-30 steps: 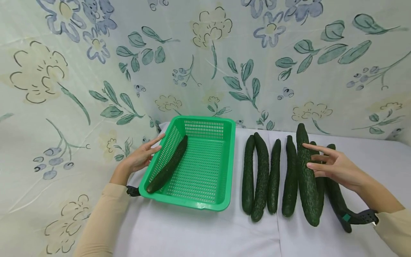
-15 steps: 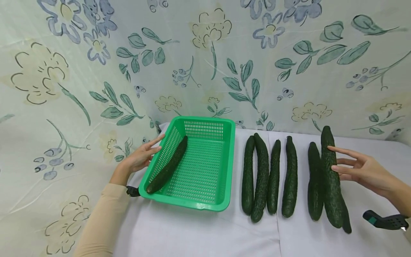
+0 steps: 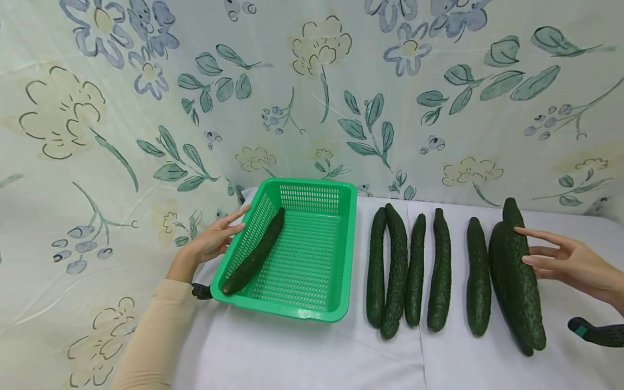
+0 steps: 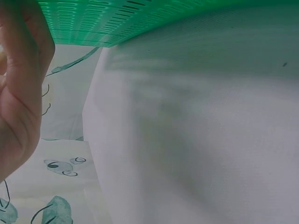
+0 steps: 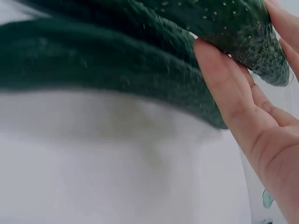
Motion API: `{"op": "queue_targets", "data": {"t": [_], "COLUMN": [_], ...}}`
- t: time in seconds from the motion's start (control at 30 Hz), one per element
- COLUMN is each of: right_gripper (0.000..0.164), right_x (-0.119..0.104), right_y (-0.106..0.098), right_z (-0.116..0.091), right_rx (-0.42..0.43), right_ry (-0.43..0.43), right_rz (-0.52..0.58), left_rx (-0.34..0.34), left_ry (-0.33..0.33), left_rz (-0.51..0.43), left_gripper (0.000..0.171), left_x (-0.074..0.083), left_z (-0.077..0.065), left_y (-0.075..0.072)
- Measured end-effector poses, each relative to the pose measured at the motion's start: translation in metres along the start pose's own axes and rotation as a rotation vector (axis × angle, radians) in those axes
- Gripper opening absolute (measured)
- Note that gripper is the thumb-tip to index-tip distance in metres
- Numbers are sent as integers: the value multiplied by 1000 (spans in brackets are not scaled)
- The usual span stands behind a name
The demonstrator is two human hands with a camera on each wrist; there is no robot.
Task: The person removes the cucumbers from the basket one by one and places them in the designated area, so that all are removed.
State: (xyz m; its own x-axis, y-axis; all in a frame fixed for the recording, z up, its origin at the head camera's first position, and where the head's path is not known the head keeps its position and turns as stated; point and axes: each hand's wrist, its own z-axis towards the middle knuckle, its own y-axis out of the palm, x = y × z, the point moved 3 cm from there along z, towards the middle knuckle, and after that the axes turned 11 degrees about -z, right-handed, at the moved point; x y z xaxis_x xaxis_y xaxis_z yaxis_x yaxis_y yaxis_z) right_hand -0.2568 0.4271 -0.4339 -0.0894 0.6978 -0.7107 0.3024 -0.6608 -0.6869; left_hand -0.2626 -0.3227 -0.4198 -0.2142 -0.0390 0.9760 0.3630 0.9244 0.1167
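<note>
A dark green cucumber (image 3: 525,287) is pinched between the thumb and fingers of my right hand (image 3: 570,262) at the right. It lies over another cucumber (image 3: 502,292), covering part of it; the right wrist view shows the held cucumber (image 5: 224,28) close up, above the other one (image 5: 107,60). My left hand (image 3: 214,238) touches the left rim of a green plastic basket (image 3: 353,244) with fairly straight fingers; some fingers are hidden. Inside the basket, one cucumber (image 3: 258,252) leans along the left side. The left wrist view shows the basket's slotted wall (image 4: 93,23) beside that hand.
Several more cucumbers lie lengthwise in a row between basket and right hand, among them one (image 3: 375,268) nearest the basket and one (image 3: 479,276) nearest the held pair. A white cloth (image 3: 302,352) covers the table; a floral curtain (image 3: 312,108) hangs behind.
My right hand has moved right with the held cucumber, from over the middle of the right-hand group to over the far-right cucumber. The left hand and basket have stayed put.
</note>
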Motion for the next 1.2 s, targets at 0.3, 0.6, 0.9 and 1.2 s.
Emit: {"op": "queue_targets", "data": {"t": [0.3, 0.6, 0.9, 1.2], "right_gripper": [80, 83, 83, 84], "right_x": [13, 39, 59, 69], "right_y": [-8, -13, -12, -5], "right_z": [-4, -7, -7, -3], "right_rx": [-68, -61, -64, -59], "right_ry": [90, 100, 135, 174], "right_rz": [43, -29, -21, 0], "left_rx": [8, 21, 24, 37], "left_ry": [-2, -5, -3, -5], "left_rz": [4, 18, 29, 55], "left_gripper": [59, 59, 59, 61], "left_x": [1, 1, 1, 1], "left_z": [0, -1, -1, -1], "left_y": [1, 1, 0, -1]}}
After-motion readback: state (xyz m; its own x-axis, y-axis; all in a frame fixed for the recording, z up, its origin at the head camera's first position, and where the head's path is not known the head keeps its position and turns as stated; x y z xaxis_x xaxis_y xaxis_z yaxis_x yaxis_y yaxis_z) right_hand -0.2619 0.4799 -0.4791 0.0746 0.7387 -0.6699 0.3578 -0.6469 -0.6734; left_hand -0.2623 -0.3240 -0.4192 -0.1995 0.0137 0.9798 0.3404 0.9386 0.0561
